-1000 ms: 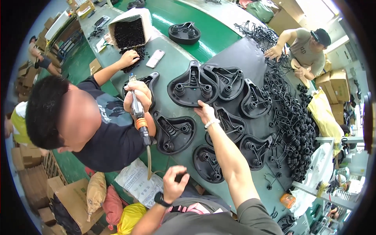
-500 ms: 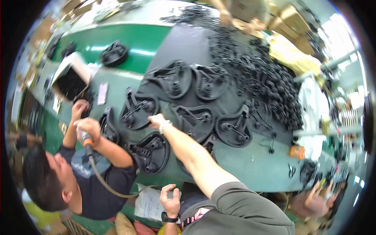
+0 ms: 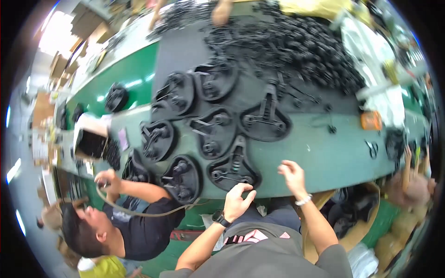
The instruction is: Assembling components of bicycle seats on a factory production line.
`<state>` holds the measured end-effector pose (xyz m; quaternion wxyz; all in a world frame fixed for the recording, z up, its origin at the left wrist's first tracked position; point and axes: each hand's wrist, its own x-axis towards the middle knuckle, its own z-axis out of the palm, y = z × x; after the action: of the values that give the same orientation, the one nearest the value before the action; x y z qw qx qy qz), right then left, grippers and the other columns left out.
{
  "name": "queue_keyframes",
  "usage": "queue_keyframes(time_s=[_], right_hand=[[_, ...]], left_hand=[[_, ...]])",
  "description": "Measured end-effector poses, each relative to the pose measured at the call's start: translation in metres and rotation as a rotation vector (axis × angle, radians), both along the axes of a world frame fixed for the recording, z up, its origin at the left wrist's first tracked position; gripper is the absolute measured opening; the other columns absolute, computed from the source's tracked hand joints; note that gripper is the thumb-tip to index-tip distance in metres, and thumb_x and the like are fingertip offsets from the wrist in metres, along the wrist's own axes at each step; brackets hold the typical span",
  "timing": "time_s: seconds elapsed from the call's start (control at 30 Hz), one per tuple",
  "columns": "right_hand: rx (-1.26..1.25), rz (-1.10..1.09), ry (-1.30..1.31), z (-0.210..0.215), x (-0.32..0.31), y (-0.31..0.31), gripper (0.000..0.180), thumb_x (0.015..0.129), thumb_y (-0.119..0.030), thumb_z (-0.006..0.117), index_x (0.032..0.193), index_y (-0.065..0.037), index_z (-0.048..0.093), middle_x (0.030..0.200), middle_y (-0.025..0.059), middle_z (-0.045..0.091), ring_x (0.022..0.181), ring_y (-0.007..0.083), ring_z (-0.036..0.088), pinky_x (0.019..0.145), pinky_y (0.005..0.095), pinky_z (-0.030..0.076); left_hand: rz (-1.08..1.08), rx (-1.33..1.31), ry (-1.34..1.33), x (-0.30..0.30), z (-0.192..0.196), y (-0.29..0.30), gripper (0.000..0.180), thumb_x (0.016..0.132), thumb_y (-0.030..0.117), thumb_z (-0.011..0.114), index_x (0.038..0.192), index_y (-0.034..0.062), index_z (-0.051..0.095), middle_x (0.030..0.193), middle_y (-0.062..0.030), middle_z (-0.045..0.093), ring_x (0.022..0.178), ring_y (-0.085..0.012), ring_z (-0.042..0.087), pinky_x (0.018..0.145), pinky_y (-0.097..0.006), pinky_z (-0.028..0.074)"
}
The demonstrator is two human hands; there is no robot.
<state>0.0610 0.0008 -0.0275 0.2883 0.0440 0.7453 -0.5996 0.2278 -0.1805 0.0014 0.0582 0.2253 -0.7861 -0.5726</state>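
Several black triangular plastic bases lie on a green table (image 3: 320, 148). My left hand (image 3: 238, 200), with a dark watch at the wrist, rests its fingers on the near edge of the closest base (image 3: 234, 167). My right hand (image 3: 293, 176), with a pale bracelet, hovers over the table's near edge to the right of that base, fingers apart, holding nothing. Another base (image 3: 265, 121) lies beyond it, and one (image 3: 181, 178) lies to the left.
A person in a black shirt (image 3: 139, 227) works at the left, holding a tool with a hose. A big pile of small black parts (image 3: 301, 46) covers the far side. An open box (image 3: 90, 141) stands at the left. An orange object (image 3: 371, 120) and scissors (image 3: 373, 149) lie right.
The view has swung round. My right hand has pulled back from the bases to the near table edge. My left hand has come up from my lap onto the nearest base.
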Motion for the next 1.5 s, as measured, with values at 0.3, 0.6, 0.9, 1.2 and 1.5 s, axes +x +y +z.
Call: queue_keyframes(time_s=[0.3,0.6,0.9,1.2,1.5], right_hand=[[0.792,-0.809,0.035,-0.162,0.175,0.321,0.023,0.09,-0.02,0.071,0.107,-0.004,0.071,0.084,0.0112,0.073,0.078,0.0243,0.071,0.075,0.0386,0.057],[0.605,-1.048,-0.53,-0.293,0.236,0.463,0.062,0.083,-0.036,0.075,0.129,0.003,0.062,0.115,0.0252,0.072,0.114,0.0405,0.067,0.1,0.0449,0.051],[0.406,-1.54,-0.819,-0.513,0.328,0.56,0.095,0.082,-0.046,0.078,0.141,0.02,0.043,0.142,0.0385,0.053,0.137,0.0453,0.051,0.115,0.0406,0.04],[0.107,-2.077,-1.057,-0.559,0.305,0.54,0.105,0.079,-0.037,0.084,0.159,0.001,0.029,0.147,0.0216,0.05,0.123,0.0346,0.058,0.101,0.0455,0.049],[-0.623,-1.946,-0.766,-0.546,0.295,0.512,0.029,0.092,-0.028,0.079,0.114,-0.014,0.066,0.108,0.0009,0.07,0.088,0.0184,0.064,0.074,0.0347,0.052]], left_hand=[[-0.63,-0.068,-0.149,-0.043,-0.011,0.133,0.017,0.09,0.009,0.075,0.101,-0.0008,0.068,0.095,-0.0138,0.073,0.088,-0.0259,0.071,0.084,-0.035,0.055],[-1.126,-0.106,-0.296,-0.054,-0.063,0.332,0.024,0.085,0.009,0.08,0.104,0.0008,0.067,0.099,-0.0127,0.073,0.087,-0.0261,0.071,0.081,-0.034,0.056],[-0.976,0.186,-0.731,-0.127,-0.31,0.604,0.078,0.095,0.037,0.076,0.146,-0.0104,0.042,0.125,-0.0144,0.065,0.115,-0.0194,0.06,0.102,-0.032,0.047],[-0.598,0.296,-1.015,-0.206,-0.532,0.662,0.097,0.099,0.056,0.059,0.163,-0.0029,0.015,0.162,-0.0232,0.035,0.147,-0.0352,0.04,0.119,-0.049,0.033],[-0.618,0.312,-0.888,-0.217,-0.521,0.651,0.045,0.097,0.039,0.069,0.128,0.0094,0.053,0.109,-0.006,0.065,0.09,-0.0205,0.065,0.076,-0.036,0.058]])
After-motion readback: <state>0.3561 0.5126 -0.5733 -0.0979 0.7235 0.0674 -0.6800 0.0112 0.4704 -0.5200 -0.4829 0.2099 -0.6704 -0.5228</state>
